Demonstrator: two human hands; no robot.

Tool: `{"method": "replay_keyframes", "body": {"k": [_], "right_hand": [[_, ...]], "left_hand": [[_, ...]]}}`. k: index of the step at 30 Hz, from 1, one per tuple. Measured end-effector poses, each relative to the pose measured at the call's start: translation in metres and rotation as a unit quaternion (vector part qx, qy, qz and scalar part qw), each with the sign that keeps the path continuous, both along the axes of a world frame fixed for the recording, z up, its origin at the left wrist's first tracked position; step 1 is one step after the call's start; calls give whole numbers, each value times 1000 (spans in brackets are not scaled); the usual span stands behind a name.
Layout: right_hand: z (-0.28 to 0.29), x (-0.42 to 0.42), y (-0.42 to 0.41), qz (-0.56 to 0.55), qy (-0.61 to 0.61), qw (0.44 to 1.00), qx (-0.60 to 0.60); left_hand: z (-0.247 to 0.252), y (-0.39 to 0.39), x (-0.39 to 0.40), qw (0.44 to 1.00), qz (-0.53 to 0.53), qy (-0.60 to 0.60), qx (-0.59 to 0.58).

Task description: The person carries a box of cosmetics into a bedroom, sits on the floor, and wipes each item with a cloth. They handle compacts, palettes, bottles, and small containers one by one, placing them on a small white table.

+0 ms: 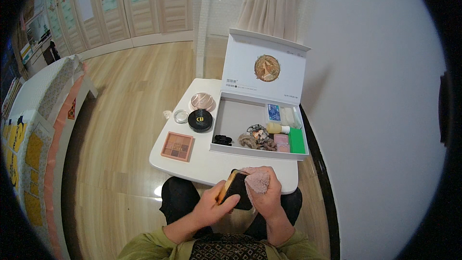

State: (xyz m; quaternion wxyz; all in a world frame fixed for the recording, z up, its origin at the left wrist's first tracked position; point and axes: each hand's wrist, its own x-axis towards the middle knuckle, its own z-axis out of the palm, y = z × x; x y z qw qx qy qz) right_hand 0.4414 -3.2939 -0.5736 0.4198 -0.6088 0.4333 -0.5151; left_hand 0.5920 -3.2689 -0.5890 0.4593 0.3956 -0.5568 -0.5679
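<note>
My left hand (213,202) grips a dark flat case with an orange-tan edge (236,189), its thumb across the dark face. A pink fluffy cloth (257,182) is bunched in my right hand (269,195), against the case's right side. What the case is cannot be told. Beyond my hands, on a white table (202,168), lie an eyeshadow palette (177,146), a round black compact (200,120), a small round clear-lidded container (181,116) and a round pinkish compact (202,101). An open white box (234,115) stands to their right.
Inside the box are hair scrunchies (258,135), a black hair claw clip (222,140), a green box (297,141), a small yellowish bottle (277,128) and a blue-and-white pack (274,112). A wall (368,115) rises at the right, a bed (39,130) stands at the left.
</note>
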Motion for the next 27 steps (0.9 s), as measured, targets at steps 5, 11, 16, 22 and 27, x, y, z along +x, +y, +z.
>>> {"method": "replay_keyframes", "body": {"k": [5,11,16,22,27], "right_hand": [[-3,0,2,36,-11,999,-5],[-40,24,22,-107,-119,977,139],[-44,29,15,12,-98,994,38],[-47,36,17,-57,-228,940,247],[-53,26,12,-28,-116,974,195]], "left_hand": [[8,-5,0,999,-31,-19,40],[-30,-2,-10,957,180,1,-228],[-42,-5,-11,932,240,-43,-268],[-41,-15,-2,842,217,-236,-433],[-41,-13,3,878,205,-221,-373]]}}
